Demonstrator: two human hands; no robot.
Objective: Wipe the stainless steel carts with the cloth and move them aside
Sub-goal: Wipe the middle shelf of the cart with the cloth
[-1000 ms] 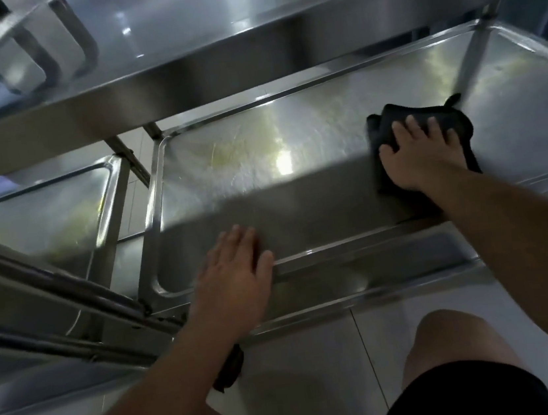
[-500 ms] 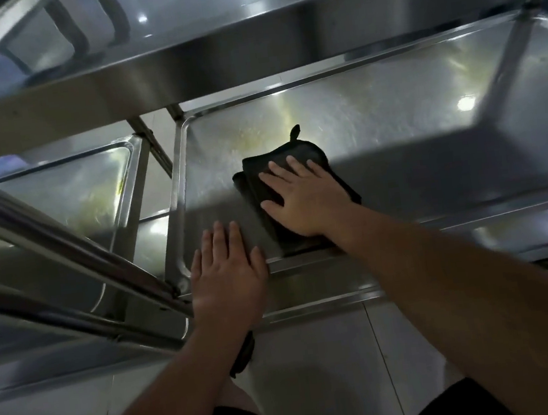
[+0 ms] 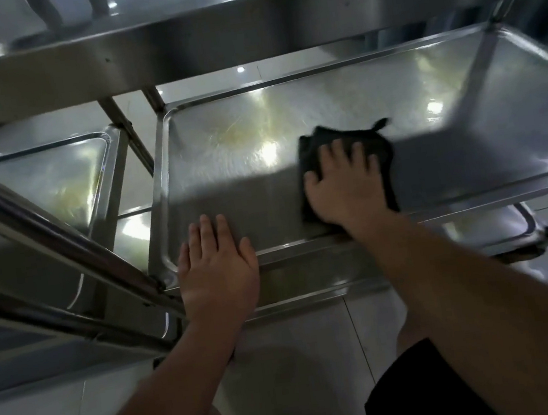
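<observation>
A stainless steel cart fills the view, and its middle shelf (image 3: 338,96) lies in front of me under the top shelf (image 3: 243,28). My right hand (image 3: 345,184) presses flat on a folded black cloth (image 3: 382,145) near the middle of that shelf, fingers spread. My left hand (image 3: 218,269) rests flat on the shelf's front left rim, fingers straight, holding nothing. Yellowish smears show on the shelf left of the cloth.
A second steel cart's shelf (image 3: 51,179) stands close on the left, with its slanted handle bars (image 3: 44,235) crossing the lower left. A lower shelf (image 3: 496,231) of the near cart shows at the right. White floor tiles (image 3: 303,369) and my knees lie below.
My right hand swept the cloth from the right side of the shelf to the left, then back toward the middle. My left hand has stayed on the front rim.
</observation>
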